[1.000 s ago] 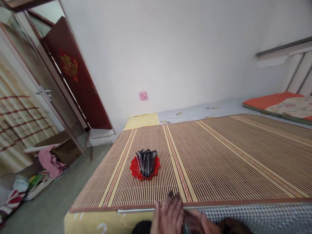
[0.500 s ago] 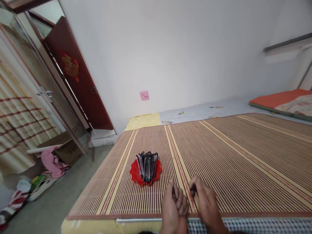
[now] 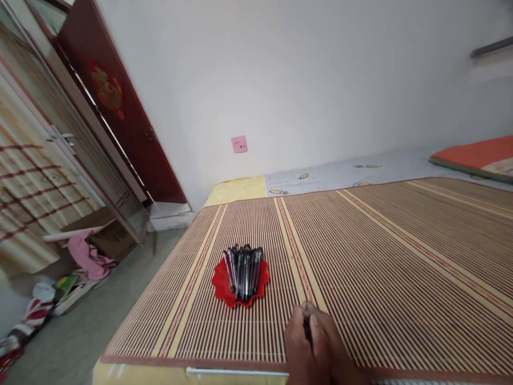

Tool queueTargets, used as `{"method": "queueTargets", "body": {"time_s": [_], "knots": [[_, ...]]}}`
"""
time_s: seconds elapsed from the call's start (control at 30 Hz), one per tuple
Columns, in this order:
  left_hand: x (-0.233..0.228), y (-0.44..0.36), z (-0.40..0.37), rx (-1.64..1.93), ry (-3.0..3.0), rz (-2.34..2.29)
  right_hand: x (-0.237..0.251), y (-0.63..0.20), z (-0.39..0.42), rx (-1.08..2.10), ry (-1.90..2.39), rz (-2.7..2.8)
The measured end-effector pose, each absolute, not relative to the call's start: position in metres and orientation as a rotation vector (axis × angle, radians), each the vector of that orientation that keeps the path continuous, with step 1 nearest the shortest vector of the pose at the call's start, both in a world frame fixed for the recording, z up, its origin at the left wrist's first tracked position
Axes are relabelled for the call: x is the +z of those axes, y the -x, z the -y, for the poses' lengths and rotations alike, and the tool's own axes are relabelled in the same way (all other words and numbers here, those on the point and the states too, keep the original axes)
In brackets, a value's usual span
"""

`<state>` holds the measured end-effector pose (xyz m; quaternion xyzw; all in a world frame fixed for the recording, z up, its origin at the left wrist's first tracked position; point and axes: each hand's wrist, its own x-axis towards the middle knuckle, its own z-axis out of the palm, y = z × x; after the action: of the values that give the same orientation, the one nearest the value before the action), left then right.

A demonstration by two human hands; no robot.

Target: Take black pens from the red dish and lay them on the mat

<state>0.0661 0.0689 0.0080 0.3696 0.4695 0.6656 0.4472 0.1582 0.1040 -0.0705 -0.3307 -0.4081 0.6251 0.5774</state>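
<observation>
At the front of the mat (image 3: pixel 380 278), my left hand (image 3: pixel 302 339) and my right hand (image 3: pixel 331 342) are pressed together, both closed. Between the thumbs shows a short dark piece of what looks like a black pen (image 3: pixel 308 327); the fingers hide most of it, so I cannot tell which part it is. To the left of the hands, and apart from them, a red scalloped dish (image 3: pixel 221 283) sits on the mat. A bunch of black pens (image 3: pixel 245 272) with clear barrels lies in it, their upper ends over the far rim.
The striped mat covers a bed against a white wall (image 3: pixel 320 80), where a pink note (image 3: pixel 239 144) is stuck. An orange cushion (image 3: pixel 476 152) lies at the far right. Beyond the bed's left edge are the floor, a red door (image 3: pixel 120 107) and a pink cloth (image 3: pixel 88 255).
My hands, apart before with a dark piece showing in each, have come together. The right hand has moved left against the left hand. The view has shifted slightly; dish and pens stay put.
</observation>
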Motion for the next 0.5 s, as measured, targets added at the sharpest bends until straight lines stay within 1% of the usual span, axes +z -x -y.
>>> {"method": "queueTargets", "body": {"time_s": [0.1,0.17,0.23,0.33,0.4,0.5], "knots": [[0.014,-0.065,-0.078,1.595,-0.959,-1.127,-0.072,-0.159,-0.112,1.283,0.957,0.971],[0.021,-0.059,-0.087,1.512,-0.851,-0.982,-0.059,-0.156,-0.114,1.283,1.005,0.912],[0.027,-0.048,-0.095,1.41,-0.568,-0.763,-0.04,-0.152,-0.117,1.418,0.965,0.775],[0.036,-0.029,-0.105,1.388,-0.237,-0.501,-0.016,-0.151,-0.124,1.697,0.705,0.596],[0.039,-0.022,-0.107,1.38,-0.176,-0.438,-0.009,-0.154,-0.129,1.774,0.622,0.537],[0.041,-0.021,-0.105,1.338,-0.156,-0.387,-0.002,-0.162,-0.133,1.81,0.59,0.481]]}}
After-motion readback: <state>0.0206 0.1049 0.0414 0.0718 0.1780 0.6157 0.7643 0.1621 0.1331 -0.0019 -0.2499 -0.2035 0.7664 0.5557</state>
